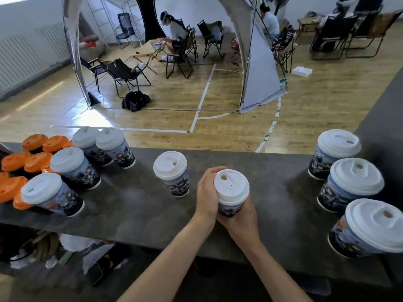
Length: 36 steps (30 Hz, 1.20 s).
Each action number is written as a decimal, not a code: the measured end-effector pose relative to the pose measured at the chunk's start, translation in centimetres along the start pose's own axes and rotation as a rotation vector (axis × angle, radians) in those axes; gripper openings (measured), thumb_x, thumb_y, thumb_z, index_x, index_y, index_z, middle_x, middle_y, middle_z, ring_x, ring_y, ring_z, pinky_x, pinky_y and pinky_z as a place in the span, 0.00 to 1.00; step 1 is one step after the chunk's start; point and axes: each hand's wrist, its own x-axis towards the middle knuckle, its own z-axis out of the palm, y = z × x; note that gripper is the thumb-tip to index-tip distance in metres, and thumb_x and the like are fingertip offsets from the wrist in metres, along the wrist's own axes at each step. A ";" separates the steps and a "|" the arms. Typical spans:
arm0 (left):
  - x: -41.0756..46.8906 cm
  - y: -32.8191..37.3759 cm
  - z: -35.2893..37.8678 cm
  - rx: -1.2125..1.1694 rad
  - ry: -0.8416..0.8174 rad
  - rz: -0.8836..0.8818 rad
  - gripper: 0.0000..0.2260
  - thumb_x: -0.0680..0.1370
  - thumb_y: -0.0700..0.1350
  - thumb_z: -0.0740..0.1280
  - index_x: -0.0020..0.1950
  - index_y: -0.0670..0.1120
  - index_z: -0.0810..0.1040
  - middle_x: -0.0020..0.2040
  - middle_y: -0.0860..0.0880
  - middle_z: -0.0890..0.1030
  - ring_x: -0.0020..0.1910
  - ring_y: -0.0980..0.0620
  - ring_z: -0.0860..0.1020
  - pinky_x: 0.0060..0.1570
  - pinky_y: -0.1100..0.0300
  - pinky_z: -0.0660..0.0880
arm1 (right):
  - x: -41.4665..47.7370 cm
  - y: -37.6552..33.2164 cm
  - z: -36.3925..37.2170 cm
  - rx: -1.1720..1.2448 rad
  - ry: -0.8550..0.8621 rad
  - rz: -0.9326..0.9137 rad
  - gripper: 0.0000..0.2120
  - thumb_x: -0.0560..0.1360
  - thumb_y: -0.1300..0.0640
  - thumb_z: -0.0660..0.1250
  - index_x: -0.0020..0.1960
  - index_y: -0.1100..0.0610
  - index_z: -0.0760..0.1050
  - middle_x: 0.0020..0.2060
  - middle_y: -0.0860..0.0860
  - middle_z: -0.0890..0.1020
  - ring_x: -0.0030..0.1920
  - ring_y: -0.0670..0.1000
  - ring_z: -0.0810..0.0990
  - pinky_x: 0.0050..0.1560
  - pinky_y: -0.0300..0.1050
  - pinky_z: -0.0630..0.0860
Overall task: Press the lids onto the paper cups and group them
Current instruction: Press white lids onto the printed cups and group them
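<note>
Both hands wrap lidded cup [231,194] mid-counter [139,203]: left hand [206,192] fingers curled round lid side, right hand [239,216] gripping base

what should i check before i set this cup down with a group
1. Lid on the held cup: looks level; whether it is fully snapped on, cannot tell.
2. Left grip holds the cup's side: ok.
3. Right grip wraps its base: ok.
4. Bare counter beside the three right cups: ok.
5. Middle cup lidded: ok.
</note>
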 end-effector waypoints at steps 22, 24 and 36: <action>1.4 -0.1 -2.2 -0.018 -0.215 0.053 0.15 0.85 0.39 0.56 0.53 0.44 0.83 0.46 0.54 0.85 0.46 0.60 0.81 0.46 0.68 0.75 | -0.6 -1.7 0.2 -0.043 0.036 -0.029 0.37 0.64 0.49 0.84 0.68 0.33 0.73 0.62 0.35 0.82 0.64 0.38 0.80 0.59 0.28 0.74; -0.1 -0.7 -2.1 -0.051 -0.143 0.077 0.15 0.84 0.45 0.55 0.52 0.49 0.81 0.45 0.57 0.84 0.47 0.59 0.81 0.47 0.68 0.75 | -0.7 -1.8 0.4 -0.054 0.042 -0.043 0.36 0.65 0.49 0.84 0.69 0.37 0.74 0.63 0.37 0.82 0.65 0.40 0.80 0.61 0.31 0.76; 3.6 0.4 -3.0 -0.087 -0.470 -0.006 0.17 0.85 0.36 0.55 0.50 0.43 0.83 0.46 0.52 0.85 0.44 0.60 0.81 0.45 0.69 0.75 | -0.1 -1.5 0.8 -0.122 0.027 -0.001 0.35 0.64 0.53 0.83 0.66 0.32 0.75 0.62 0.37 0.83 0.65 0.41 0.80 0.63 0.31 0.74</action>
